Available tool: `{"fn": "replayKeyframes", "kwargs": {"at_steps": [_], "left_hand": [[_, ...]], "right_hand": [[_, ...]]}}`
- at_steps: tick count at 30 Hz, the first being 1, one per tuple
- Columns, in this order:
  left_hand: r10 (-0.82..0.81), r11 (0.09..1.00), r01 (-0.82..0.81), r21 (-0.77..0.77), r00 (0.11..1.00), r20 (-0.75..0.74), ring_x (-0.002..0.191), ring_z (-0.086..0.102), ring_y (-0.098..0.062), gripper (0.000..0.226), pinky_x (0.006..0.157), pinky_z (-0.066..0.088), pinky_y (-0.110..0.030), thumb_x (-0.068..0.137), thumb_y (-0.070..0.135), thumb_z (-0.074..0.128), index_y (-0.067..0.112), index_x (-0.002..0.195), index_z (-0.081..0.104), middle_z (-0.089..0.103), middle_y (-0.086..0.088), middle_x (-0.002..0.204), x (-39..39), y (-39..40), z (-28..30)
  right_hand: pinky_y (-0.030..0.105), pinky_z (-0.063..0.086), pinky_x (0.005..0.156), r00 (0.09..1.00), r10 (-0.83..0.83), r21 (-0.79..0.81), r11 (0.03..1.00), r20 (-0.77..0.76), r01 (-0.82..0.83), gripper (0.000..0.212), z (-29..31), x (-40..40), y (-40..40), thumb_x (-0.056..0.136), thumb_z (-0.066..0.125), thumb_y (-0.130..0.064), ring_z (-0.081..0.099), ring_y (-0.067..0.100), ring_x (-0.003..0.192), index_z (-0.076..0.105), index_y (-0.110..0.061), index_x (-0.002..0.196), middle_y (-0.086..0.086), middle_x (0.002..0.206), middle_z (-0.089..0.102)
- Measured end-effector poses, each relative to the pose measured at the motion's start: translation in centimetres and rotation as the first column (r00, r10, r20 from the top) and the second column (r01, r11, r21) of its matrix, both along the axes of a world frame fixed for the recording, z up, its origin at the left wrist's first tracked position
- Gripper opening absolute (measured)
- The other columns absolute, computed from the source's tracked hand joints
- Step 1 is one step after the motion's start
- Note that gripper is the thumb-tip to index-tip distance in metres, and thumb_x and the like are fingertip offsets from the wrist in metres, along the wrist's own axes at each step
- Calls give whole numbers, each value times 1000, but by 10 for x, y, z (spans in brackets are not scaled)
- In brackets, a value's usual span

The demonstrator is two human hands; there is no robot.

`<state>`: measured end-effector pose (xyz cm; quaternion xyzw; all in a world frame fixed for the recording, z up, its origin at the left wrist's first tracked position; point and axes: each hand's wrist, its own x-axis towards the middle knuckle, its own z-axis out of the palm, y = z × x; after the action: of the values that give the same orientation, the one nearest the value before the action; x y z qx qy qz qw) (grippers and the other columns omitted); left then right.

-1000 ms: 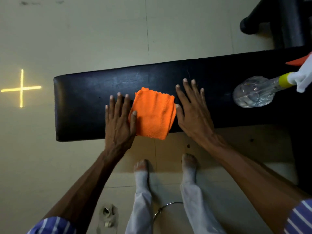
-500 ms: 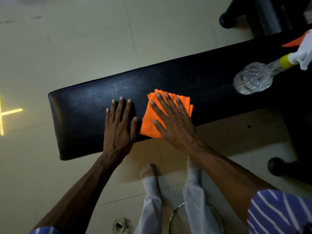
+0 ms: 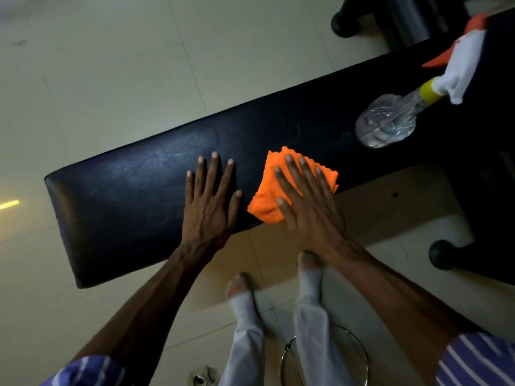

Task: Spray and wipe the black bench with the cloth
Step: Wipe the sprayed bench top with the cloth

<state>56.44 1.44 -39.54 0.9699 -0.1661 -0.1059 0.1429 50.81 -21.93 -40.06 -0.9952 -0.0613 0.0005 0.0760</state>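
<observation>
black bench [image 3: 133,196]: padded, lying across pale tiled floor [image 3: 111,65]. orange cloth [image 3: 267,196]: folded, on bench near its front edge. right hand [image 3: 309,201]: flat on cloth, fingers spread, not gripping. left hand [image 3: 209,201]: flat on bare bench just beside cloth, fingers spread. spray bottle [image 3: 390,121]: clear, standing farther right on bench.

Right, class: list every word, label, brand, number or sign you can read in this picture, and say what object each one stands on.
No readable text anywhere in this view.
Spray bottle: clear body, no label or print visible.
Orange cloth under the right hand: no tag or lettering.
Black bench, where the left hand rests flat: only scuffs, no markings.
Yellow streak on the floor: a strip of light, not a character.
</observation>
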Motion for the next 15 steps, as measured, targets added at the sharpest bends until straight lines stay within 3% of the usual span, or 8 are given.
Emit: {"fn": "replayKeyframes", "kwargs": {"at_steps": [3, 6, 11, 15], "left_hand": [[5, 1000, -5, 23, 1000, 12, 161, -8, -28, 62, 130, 5, -55, 109, 46, 25, 24, 165, 12, 1, -6, 175, -2, -1, -2], [31, 999, -32, 36, 999, 15, 161, -7, -28, 61, 130, 5, -55, 109, 45, 24, 23, 165, 13, 2, -7, 175, -1, -7, -3], [38, 999, -38, 0, 999, 11, 162, -3, -27, 61, 130, 7, -56, 109, 44, 26, 21, 165, 18, 7, -7, 174, 2, -24, 2], [-17, 1000, 17, -12, 999, 29, 162, -3, -27, 60, 130, 6, -56, 109, 44, 28, 21, 164, 20, 8, -7, 174, 14, -46, 3]], "right_hand": [[52, 16, 133, 986, -164, 29, 986, -1, 164, 60, 4, 36, -37, 114, 31, -43, 12, 27, 166, 23, -22, 169, 7, 178, 15], [54, 12, 134, 957, -290, 55, 956, 15, 289, 61, 2, 54, -23, 113, 32, -40, 11, 31, 166, 23, -18, 168, 11, 178, 15], [54, 18, 132, 1000, -26, 12, 1000, 13, 26, 62, -4, 8, -22, 114, 34, -40, 10, 29, 166, 21, -15, 169, 12, 178, 15], [51, 16, 134, 998, -56, 38, 998, 0, 56, 60, 1, 35, -46, 114, 28, -38, 10, 27, 166, 21, -15, 169, 11, 178, 13]]}}
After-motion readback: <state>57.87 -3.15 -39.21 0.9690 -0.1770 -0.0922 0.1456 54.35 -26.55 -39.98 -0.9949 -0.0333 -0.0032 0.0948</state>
